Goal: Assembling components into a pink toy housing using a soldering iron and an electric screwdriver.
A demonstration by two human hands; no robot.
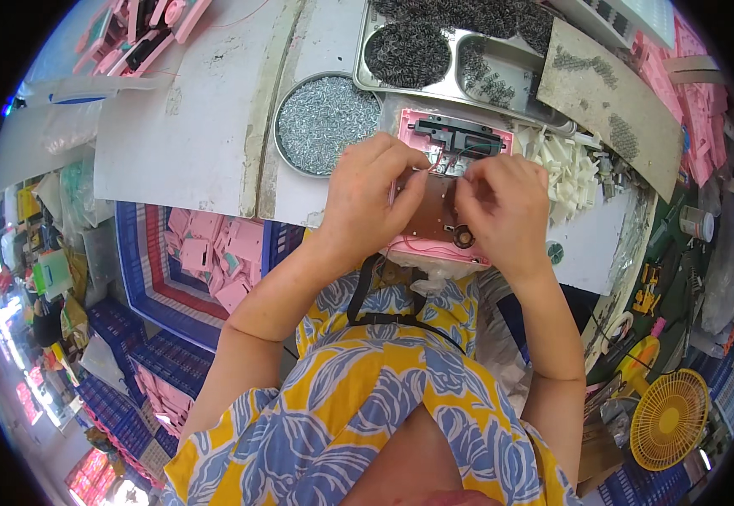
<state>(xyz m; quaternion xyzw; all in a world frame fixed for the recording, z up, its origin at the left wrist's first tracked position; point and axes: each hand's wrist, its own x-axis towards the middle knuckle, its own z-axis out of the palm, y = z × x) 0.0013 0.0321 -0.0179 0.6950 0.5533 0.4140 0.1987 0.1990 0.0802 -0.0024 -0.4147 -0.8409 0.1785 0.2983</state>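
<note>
A pink plastic housing (pixel 417 126) lies on the white table (pixel 181 126) in front of me, with a black part (pixel 455 135) at its far end and a brown circuit board (pixel 434 211) inside it. My left hand (pixel 367 190) rests on the housing's left side, fingers pinched at the board's upper edge near thin wires. My right hand (pixel 502 207) covers the right side, fingertips pinched close to the left hand's. What the fingertips pinch is hidden.
A round tray of small silver screws (pixel 325 122) sits left of the housing. A metal divided tray of springs (pixel 434 51) is behind it. White plastic pieces (pixel 569 169) lie right. A blue crate of pink parts (pixel 207 249) stands below left; a yellow fan (pixel 669 417) lower right.
</note>
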